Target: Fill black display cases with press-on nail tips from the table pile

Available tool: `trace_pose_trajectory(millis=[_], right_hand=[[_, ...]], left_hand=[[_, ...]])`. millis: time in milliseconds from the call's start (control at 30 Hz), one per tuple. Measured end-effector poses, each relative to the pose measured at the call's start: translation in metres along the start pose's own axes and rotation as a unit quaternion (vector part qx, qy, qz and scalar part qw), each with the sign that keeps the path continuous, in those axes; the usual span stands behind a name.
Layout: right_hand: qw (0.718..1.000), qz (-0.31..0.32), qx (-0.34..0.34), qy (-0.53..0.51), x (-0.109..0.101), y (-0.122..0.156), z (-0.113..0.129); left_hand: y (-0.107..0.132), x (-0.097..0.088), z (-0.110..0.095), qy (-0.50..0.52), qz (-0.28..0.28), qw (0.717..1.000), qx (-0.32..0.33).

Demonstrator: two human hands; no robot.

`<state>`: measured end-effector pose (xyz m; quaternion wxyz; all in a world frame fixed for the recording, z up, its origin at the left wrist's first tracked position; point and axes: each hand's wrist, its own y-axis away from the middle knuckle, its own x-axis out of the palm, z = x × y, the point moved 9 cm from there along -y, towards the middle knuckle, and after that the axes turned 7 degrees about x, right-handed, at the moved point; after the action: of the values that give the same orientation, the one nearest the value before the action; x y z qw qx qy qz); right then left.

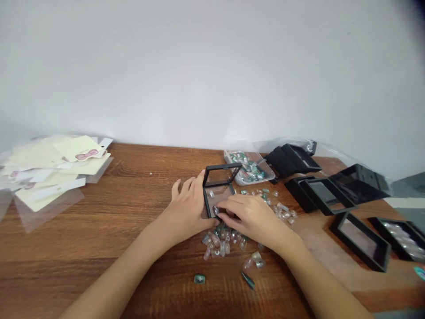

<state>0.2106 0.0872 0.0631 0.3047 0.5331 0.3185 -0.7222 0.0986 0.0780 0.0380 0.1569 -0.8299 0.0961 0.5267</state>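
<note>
Cream cards [81,146] and clear plastic sleeves [49,213] lie heaped at the left of the frame, one card showing a pink bow [86,154]; a wood-grain worktop [139,186] spans the lower part; a plain pale wall [186,66] fills the top.

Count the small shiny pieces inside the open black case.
2 in view: one piece near the raised lid, the other piece at the fingertips of the right hand, which may hide more.

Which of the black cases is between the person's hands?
The central case, standing open: the left hand holds its side, the right hand reaches inside. The other black cases lie farther right.
</note>
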Motion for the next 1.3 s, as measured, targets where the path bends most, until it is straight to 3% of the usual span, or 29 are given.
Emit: trace_pose_trajectory(millis=[333, 1300], right_hand=[[1.0, -0.007, 0.016, 0.024, 0.0045, -0.0008, -0.0021], [1.0, -0.016, 0.0, 0.016, 0.003, -0.0014, 0.0004]], left_hand=[[-0.0017, -0.0011, -0.0015, 0.003, 0.023, 1.0, -0.014], [-0.0018, -0.0008, -0.0006, 0.012, 0.017, 1.0, -0.009]])
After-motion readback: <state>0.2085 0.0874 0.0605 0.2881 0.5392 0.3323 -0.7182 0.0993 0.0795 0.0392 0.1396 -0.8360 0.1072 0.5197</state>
